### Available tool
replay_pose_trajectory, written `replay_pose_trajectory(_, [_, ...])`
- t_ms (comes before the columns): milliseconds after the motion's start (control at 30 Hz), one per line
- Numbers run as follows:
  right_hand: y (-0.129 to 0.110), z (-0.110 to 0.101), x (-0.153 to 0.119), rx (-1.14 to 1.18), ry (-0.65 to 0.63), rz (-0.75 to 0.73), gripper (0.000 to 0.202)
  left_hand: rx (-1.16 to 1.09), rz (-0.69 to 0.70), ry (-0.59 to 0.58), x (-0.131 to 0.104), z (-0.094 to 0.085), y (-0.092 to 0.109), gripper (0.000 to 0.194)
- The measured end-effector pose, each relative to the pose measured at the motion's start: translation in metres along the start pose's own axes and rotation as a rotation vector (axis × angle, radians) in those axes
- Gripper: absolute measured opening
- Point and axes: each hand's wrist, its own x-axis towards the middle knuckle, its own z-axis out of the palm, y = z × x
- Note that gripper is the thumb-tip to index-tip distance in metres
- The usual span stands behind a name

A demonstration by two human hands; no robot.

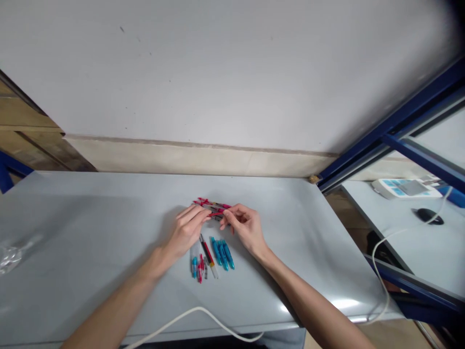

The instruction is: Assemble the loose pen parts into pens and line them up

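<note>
My left hand [189, 228] is closed, its fingertips pinching one end of a slim red pen [217, 214]. The other end lies between the thumb and fingers of my right hand [247, 229], also closed. Just beyond them is a loose pile of red and clear pens [205, 201], partly hidden by my fingers. Several turquoise pens [223, 253] lie side by side nearer to me. To their left are a red and black ink refill [208, 251], a small red pen piece [200, 269] and a short turquoise piece [194, 267].
The grey table [109, 232] meets a pale wall at its back. Crumpled clear plastic [10, 258] sits at the far left. A white cable [198, 309] curves along the front edge. Right, past a blue frame [363, 131], another table holds a white device [405, 188] and a black mouse [429, 216].
</note>
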Motion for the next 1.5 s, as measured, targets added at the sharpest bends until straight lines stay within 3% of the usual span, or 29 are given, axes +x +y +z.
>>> replay_pose_trajectory(200, [-0.004, 0.006, -0.003, 0.015, -0.054, -0.02, 0.029, 0.098, -0.066, -0.134, -0.003, 0.0, 0.009, 0.024])
replay_pose_trajectory(300, [-0.006, 0.01, -0.006, 0.041, -0.102, -0.036, 0.026, 0.046, -0.162, -0.11, -0.002, 0.001, 0.015, 0.024])
replay_pose_trajectory(400, [-0.008, 0.012, -0.008, 0.001, -0.075, -0.089, 0.025, -0.287, -0.369, 0.044, 0.004, -0.002, 0.021, 0.029])
replay_pose_trajectory(500, [-0.008, 0.012, -0.011, -0.176, -0.06, -0.219, 0.034, -0.883, -0.639, 0.16, 0.015, -0.011, 0.028, 0.033])
replay_pose_trajectory(567, [-0.008, 0.013, -0.015, -0.325, -0.172, -0.311, 0.032, -1.231, -0.741, 0.186, 0.02, -0.018, 0.03, 0.03])
replay_pose_trajectory(667, [-0.008, 0.019, -0.022, -0.511, -0.417, -0.416, 0.033, -1.465, -0.815, 0.22, 0.022, -0.022, 0.033, 0.019])
replay_pose_trajectory(767, [-0.008, 0.025, -0.028, -0.649, -0.54, -0.454, 0.037, -1.556, -0.827, 0.234, 0.02, -0.02, 0.036, 0.008])
replay_pose_trajectory(1100, [-0.005, 0.028, -0.03, -0.701, -0.563, -0.62, 0.026, -1.756, -0.802, 0.11, 0.017, -0.015, 0.041, 0.017])
replay_pose_trajectory(1300, [-0.003, 0.029, -0.031, -0.749, -0.56, -0.624, 0.027, -1.732, -0.772, 0.08, 0.016, -0.015, 0.04, 0.014])
replay_pose_trajectory(1433, [-0.008, 0.025, -0.026, -0.783, -0.589, -0.6, 0.032, -1.641, -0.768, 0.142, 0.017, -0.018, 0.034, 0.005])
replay_pose_trajectory(1500, [-0.009, 0.021, -0.023, -0.808, -0.556, -0.603, 0.04, -1.6, -0.748, 0.179, 0.019, -0.023, 0.029, 0.01])
